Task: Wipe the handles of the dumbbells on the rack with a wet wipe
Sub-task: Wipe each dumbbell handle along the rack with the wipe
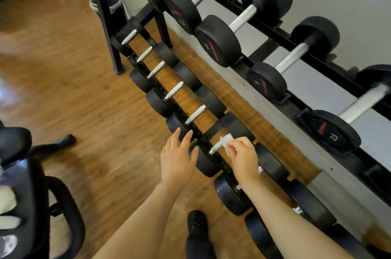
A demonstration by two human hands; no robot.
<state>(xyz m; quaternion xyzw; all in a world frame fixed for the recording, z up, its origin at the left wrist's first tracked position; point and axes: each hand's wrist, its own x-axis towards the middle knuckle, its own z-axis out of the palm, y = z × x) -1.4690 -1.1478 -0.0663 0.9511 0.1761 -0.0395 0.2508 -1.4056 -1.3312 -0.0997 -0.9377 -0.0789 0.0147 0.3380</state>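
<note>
Head view shows the black steel rack (105, 15) running away from the fingers in two tiers, its rails angular and matte, with round rubber-ended dumbbells (218, 41) on both. Beyond the fingertips the lower row of smaller dumbbells recedes, each with a bright metal handle that looks knurled. The left hand (177, 159) hovers flat with its fingers straight and slightly spread, just short of a rubber end, holding nothing. The right hand (243, 155) pinches the wet wipe (227, 142), a thin crumpled white sheet, against the handle (218, 147) directly under its fingertips. To do this well, I would wrap the wipe fully round the bar, then twist and slide end to end so the knurl grooves get cleaned.
</note>
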